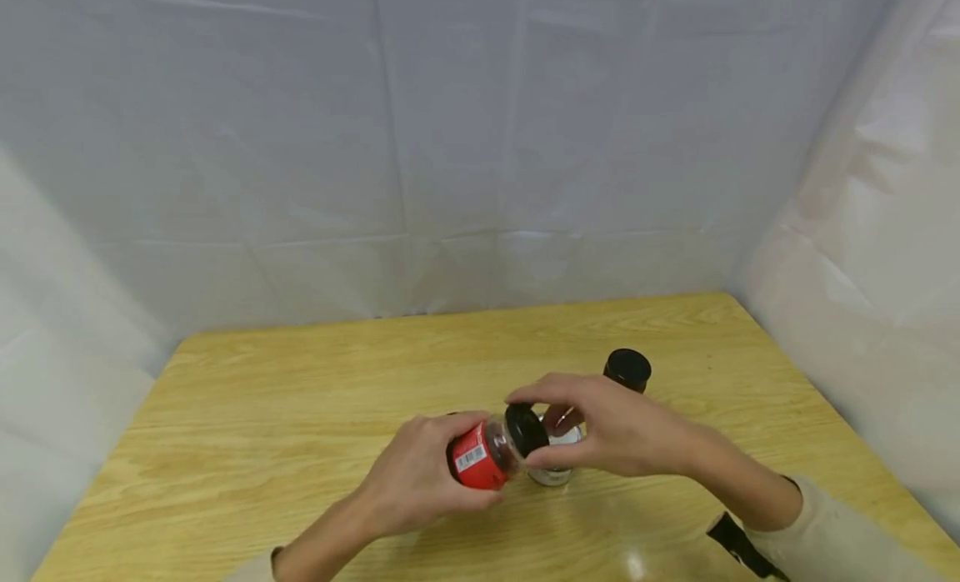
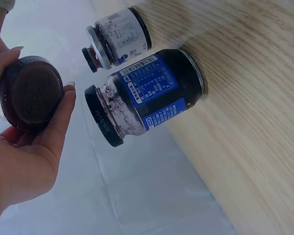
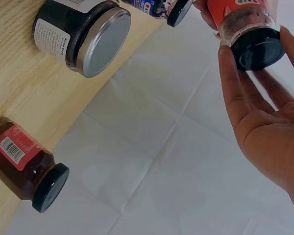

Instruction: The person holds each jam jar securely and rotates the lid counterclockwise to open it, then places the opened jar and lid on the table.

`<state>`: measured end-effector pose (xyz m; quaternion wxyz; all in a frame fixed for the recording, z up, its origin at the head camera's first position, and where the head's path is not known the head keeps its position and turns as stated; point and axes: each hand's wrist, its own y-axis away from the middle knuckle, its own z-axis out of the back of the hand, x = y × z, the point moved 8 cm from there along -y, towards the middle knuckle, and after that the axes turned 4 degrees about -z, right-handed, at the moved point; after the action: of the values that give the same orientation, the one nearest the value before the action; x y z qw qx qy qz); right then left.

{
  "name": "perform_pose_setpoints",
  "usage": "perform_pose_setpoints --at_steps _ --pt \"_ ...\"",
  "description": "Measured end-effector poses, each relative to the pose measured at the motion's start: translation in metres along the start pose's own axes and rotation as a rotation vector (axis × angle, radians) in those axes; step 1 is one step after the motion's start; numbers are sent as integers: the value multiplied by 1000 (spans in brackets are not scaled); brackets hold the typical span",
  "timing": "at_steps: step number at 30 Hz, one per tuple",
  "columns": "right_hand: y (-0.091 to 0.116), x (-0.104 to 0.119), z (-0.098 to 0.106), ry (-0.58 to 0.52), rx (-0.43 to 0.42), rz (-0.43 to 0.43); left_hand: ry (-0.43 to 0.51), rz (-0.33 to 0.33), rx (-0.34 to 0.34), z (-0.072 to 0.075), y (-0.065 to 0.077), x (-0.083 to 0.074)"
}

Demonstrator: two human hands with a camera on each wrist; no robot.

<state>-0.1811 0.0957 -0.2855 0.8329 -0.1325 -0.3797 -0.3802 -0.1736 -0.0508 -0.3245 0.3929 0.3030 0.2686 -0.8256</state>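
Observation:
My left hand (image 1: 416, 474) grips a glass jar with a red label (image 1: 480, 459) around its body and holds it tilted above the table, mouth toward the right. The jar's dark round base (image 2: 32, 95) faces the left wrist camera. With thumb and fingertips, my right hand (image 1: 626, 428) pinches the black lid (image 1: 527, 429) at the jar's mouth. In the right wrist view that lid (image 3: 258, 49) sits against the clear neck. Behind my right hand stands a silver-lidded jar (image 1: 551, 475), partly hidden.
A black-capped jar (image 1: 627, 372) stands beyond my right hand; the right wrist view shows its red label (image 3: 18, 147). A blue-labelled jar (image 2: 147, 88) stands near my left hand. White sheeting (image 1: 465, 148) surrounds the wooden table (image 1: 300, 382). A black strap (image 1: 738, 544) hangs by the right sleeve.

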Motion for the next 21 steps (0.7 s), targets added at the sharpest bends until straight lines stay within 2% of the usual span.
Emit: perform_pose_setpoints --at_steps 3,5,8,14,17,21 --pt "2 4 2 9 1 70 2 1 -1 0 1 0" --pt "3 4 2 3 8 79 0 3 -2 0 1 0" --pt "5 1 1 2 11 30 0 3 -5 0 1 -1" --pt "2 -6 1 -19 -40 -98 -25 -13 -23 2 1 -1" --pt "0 -6 0 -28 -44 -102 -29 -18 -20 1 0 -1" --pt "-1 -4 1 -34 -42 -65 -38 -29 -31 1 1 -2"
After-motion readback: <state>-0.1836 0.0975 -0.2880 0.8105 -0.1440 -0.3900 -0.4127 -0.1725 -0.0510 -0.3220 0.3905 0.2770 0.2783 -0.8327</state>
